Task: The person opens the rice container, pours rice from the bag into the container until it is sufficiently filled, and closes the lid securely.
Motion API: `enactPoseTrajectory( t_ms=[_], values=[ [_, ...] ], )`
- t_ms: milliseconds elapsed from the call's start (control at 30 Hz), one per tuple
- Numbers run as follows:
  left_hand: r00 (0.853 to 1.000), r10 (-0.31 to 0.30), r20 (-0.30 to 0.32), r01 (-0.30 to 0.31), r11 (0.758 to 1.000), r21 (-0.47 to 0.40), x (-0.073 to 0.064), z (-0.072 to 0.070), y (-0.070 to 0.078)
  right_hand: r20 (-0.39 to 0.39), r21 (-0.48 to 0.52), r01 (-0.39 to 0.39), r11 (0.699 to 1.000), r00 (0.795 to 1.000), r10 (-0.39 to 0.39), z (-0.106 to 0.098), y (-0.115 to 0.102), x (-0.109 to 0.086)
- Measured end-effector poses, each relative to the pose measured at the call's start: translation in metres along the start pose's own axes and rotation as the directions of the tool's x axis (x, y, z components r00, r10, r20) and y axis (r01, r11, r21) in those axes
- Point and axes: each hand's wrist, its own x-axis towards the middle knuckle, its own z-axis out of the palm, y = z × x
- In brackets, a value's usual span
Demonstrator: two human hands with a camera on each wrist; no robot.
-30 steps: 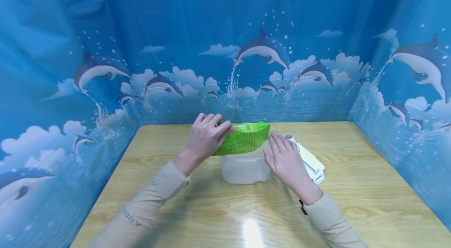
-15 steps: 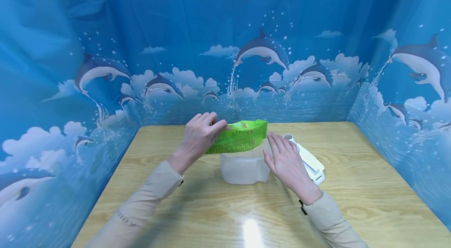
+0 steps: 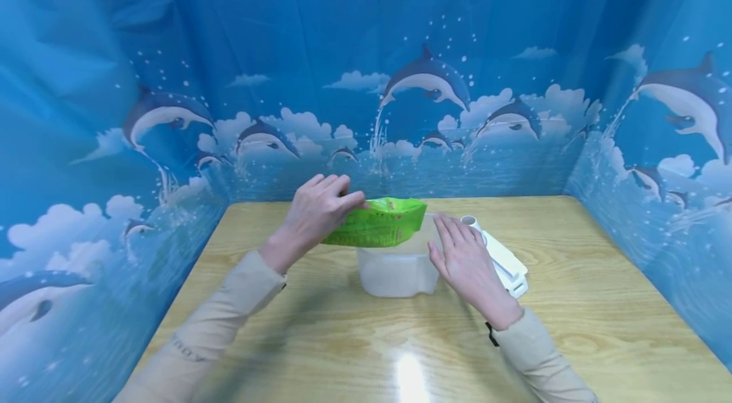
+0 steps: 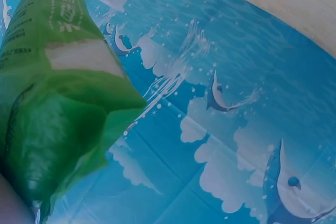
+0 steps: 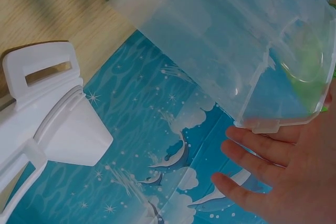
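My left hand (image 3: 320,212) grips the end of a green plastic bag (image 3: 383,223) printed with small text. The bag lies nearly level over a translucent plastic container (image 3: 397,276), its other end above the opening. In the left wrist view the green bag (image 4: 58,103) looks creased and partly full, with a pale window on its side. My right hand (image 3: 466,260) has its fingers extended against the container's right side. In the right wrist view those fingertips are right at the container's rim (image 5: 262,124), and something whitish shows at the container's bottom.
A white plastic lid (image 3: 506,263) with a spout and a slotted handle lies on the wooden table (image 3: 354,352), just right of my right hand. A blue dolphin-print curtain (image 3: 366,72) encloses the table's back and sides.
My left hand has drawn left and slightly up with the green bag, uncovering more of the container's opening. My right hand and the container stay in place.
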Motion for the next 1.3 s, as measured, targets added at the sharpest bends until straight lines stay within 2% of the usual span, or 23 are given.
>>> enactPoseTrajectory(
  t_ms=[167, 467, 800, 1300],
  values=[
    [1.000, 0.016, 0.018, -0.016, 1.000, -0.003, 0.003, -0.003, -0.002, 0.018, 0.001, -0.010, 1.000, 1.000, 0.010, 0.000, 0.000, 0.000],
    [0.999, 0.008, 0.035, -0.008, 1.000, -0.004, 0.005, -0.006, -0.002, -0.009, 0.005, 0.003, 1.000, 1.000, -0.003, 0.000, -0.001, 0.000],
    [1.000, 0.022, 0.006, -0.022, 1.000, 0.001, 0.009, -0.007, -0.001, 0.007, -0.001, -0.003, 1.000, 1.000, 0.003, 0.000, 0.000, 0.000],
    [0.999, 0.018, 0.038, -0.019, 0.999, 0.028, 0.006, -0.011, -0.005, 0.002, -0.003, -0.002, 1.000, 1.000, 0.002, 0.001, 0.000, 0.000]
  ],
)
